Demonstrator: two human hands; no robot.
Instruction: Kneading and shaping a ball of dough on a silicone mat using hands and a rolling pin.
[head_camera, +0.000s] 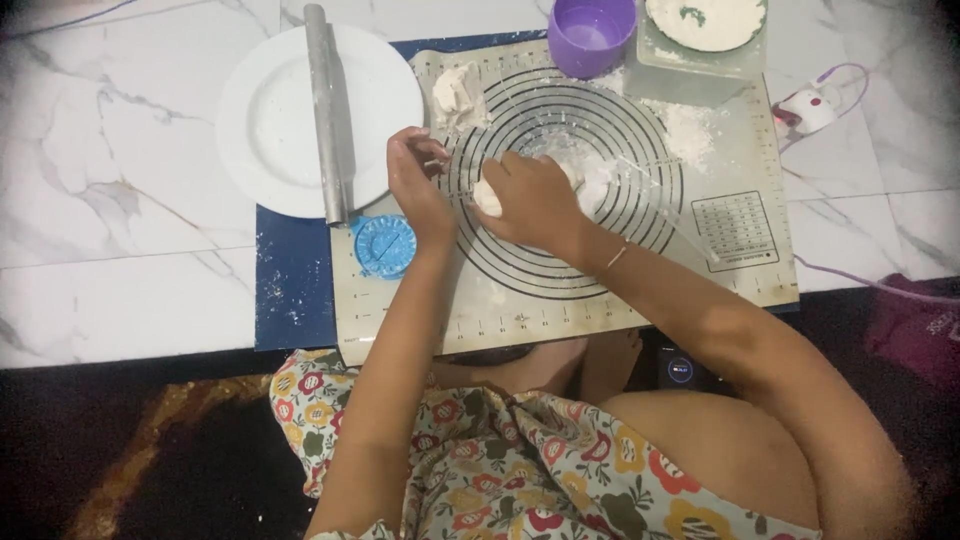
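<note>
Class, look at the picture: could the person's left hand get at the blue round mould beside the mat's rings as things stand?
Probably yes. The left hand hovers just above the blue round mould, and nothing lies between them; the rolling pin rests to the side on the white plate.

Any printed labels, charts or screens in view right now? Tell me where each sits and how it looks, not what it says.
Printed chart: right part of the pastry mat, a dark-lined grid on beige.
Ring markings: mat centre, dark concentric circles under the right hand.
Ruler marks: along the mat's near edge, small dark ticks.
Small screen: below the mat's near edge, dark with a blue round glow.
</note>
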